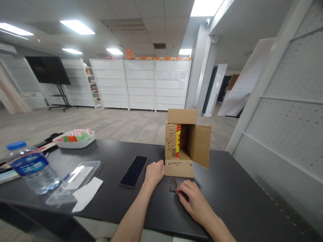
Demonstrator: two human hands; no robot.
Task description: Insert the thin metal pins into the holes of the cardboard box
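Beside the lower left edge of an open cardboard box (171, 141), my left hand (154, 172) rests in a loose fist on the table. Its knuckles come up to the box's front flap (179, 169), and anything inside the fist is hidden. My right hand (192, 198) is curled, its thumb and fingertips drawn together at the near right end of a small row of thin dark screws or nails (173, 185). Whether it pinches one of them I cannot make out. The box lies on its side, its opening towards me, with dark holes in the front flap.
On the black table (227, 188) a phone (134, 171) lies left of my left hand. Further left are a white paper (87, 194), a clear plastic case (85, 171), a water bottle (32, 168) and a white tray (75, 144). A perforated panel (285, 127) stands at the right.
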